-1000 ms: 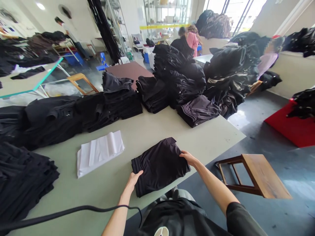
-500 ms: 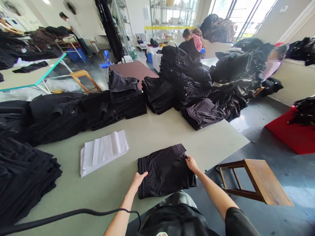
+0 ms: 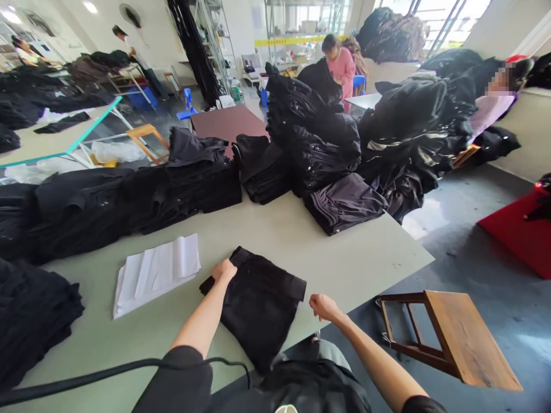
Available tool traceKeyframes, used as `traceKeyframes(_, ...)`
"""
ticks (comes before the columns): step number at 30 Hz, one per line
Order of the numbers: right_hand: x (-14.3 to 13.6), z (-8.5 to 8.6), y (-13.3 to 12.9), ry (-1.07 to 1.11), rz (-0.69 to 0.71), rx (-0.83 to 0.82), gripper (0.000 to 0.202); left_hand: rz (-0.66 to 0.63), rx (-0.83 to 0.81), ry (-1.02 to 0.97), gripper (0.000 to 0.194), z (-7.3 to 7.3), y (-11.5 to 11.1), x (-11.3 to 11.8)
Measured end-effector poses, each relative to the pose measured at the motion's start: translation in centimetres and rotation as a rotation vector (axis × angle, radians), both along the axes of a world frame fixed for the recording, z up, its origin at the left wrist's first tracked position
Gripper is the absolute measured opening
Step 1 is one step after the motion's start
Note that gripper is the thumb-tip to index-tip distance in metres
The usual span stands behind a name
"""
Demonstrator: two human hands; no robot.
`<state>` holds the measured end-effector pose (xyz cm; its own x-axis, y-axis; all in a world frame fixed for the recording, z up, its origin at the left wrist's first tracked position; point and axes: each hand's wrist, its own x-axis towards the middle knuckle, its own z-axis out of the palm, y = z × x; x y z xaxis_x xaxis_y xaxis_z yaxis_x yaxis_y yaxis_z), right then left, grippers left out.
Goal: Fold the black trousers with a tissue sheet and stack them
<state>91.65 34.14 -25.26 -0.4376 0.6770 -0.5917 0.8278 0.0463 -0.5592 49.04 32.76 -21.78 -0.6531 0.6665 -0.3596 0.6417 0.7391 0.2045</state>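
Observation:
Folded black pants [image 3: 262, 304] lie turned at an angle on the pale green table [image 3: 361, 258], close to my body. Their upper left edge is in the grip of my left hand [image 3: 224, 271], its fingers partly hidden behind the cloth. My right hand [image 3: 323, 307] is off the garment, a little beyond its right corner, with the fingers curled in and nothing visible in them. A stack of white paper sheets [image 3: 159, 272] lies left of the pants.
Stacks of folded black garments [image 3: 202, 183] line the table's far side, with a dark grey folded pair [image 3: 346, 198] at the right. Another dark pile [image 3: 34, 321] stands left. A black cable [image 3: 129, 367] crosses low. A wooden stool [image 3: 469, 332] stands right. Co-workers are beyond.
The pants have turned on the table and shifted left. My left hand has moved up along their edge, and my right hand has let go of the right side.

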Motion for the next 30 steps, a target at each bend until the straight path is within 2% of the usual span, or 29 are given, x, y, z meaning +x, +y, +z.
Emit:
traceKeyframes(3,5.2,0.7,2.7,0.087,-0.133,0.071,0.026,-0.18,-0.014,0.109,0.016,0.6,6.6,4.7)
traceKeyframes(5,8.6,0.9,4.1,0.153,-0.274,0.094,0.025,-0.362,0.017,0.147,0.019,0.5,10.0,9.4)
traceKeyframes(7,11.3,0.9,4.9,0.203,-0.392,0.079,0.022,-0.551,0.053,0.158,0.02,0.3,12.1,15.1)
traceKeyframes(9,13.1,0.7,5.7,0.228,-0.476,0.038,0.021,-0.738,0.088,0.146,0.021,0.0,12.8,21.4)
traceKeyframes(12,14.0,0.5,7.5,0.261,-0.582,-0.019,0.021,-1.025,0.16,0.098,0.029,-0.6,11.6,30.2)
traceKeyframes(14,13.5,0.4,9.0,0.274,-0.615,-0.032,0.024,-1.149,0.213,0.048,0.05,-1.0,10.0,34.1)
traceKeyframes(15,13.1,0.4,9.7,0.278,-0.617,-0.034,0.027,-1.169,0.266,0.014,0.059,-1.2,9.1,35.1)
traceKeyframes(17,12.2,0.3,10.7,0.292,-0.607,-0.054,0.034,-1.07,0.395,-0.03,0.068,-1.7,7.2,34.7)
traceKeyframes(18,11.7,0.3,11.0,0.302,-0.597,-0.074,0.037,-0.947,0.462,-0.028,0.066,-2.0,6.0,33.4)
traceKeyframes(21,10.3,0.3,11.1,0.328,-0.554,-0.133,0.045,-0.382,0.578,0.069,0.052,-3.4,1.9,26.0)
traceKeyframes(22,10.0,0.3,11.0,0.332,-0.543,-0.143,0.046,-0.181,0.586,0.089,0.049,-4.1,0.4,23.0)
traceKeyframes(24,9.4,0.4,10.8,0.333,-0.523,-0.152,0.047,0.174,0.529,0.002,0.044,-5.5,-2.3,17.7)
traceKeyframes(25,9.2,0.3,10.7,0.331,-0.514,-0.149,0.048,0.279,0.477,-0.107,0.04,-6.1,-3.4,15.6)
traceKeyframes(27,8.8,0.2,10.5,0.32,-0.488,-0.147,0.048,0.383,0.391,-0.238,0.033,-6.6,-4.9,12.9)
traceKeyframes(30,8.2,-0.4,10.0,0.309,-0.432,-0.2,0.037,0.422,0.287,-0.264,0.024,-5.7,-5.6,11.8)
